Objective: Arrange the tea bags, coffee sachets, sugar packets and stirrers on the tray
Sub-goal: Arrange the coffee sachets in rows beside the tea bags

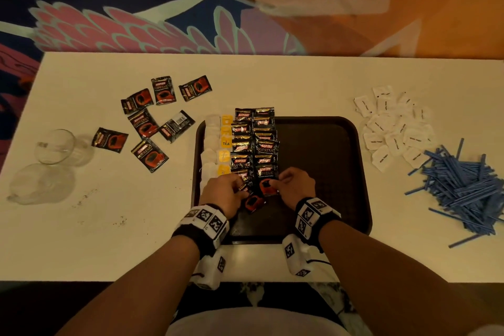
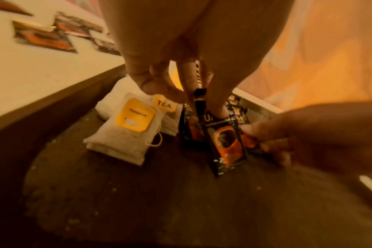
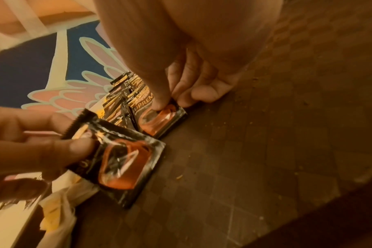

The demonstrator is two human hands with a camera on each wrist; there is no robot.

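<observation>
A dark brown tray [image 1: 321, 161] lies on the white table. Along its left side runs a column of tea bags [image 1: 211, 155] with yellow tags, and beside them two columns of black coffee sachets [image 1: 255, 144]. My left hand [image 1: 241, 195] pinches a coffee sachet [image 1: 253, 203] at the near end of the left column; the left wrist view shows it tilted up [image 2: 225, 142]. My right hand [image 1: 274, 184] pinches the nearest sachet of the right column [image 3: 161, 119], which lies flat on the tray.
Several loose coffee sachets [image 1: 147, 123] lie on the table left of the tray. Two clear glasses [image 1: 57, 147] lie at the far left. White sugar packets [image 1: 392, 128] and a heap of blue stirrers [image 1: 469, 185] sit right of the tray.
</observation>
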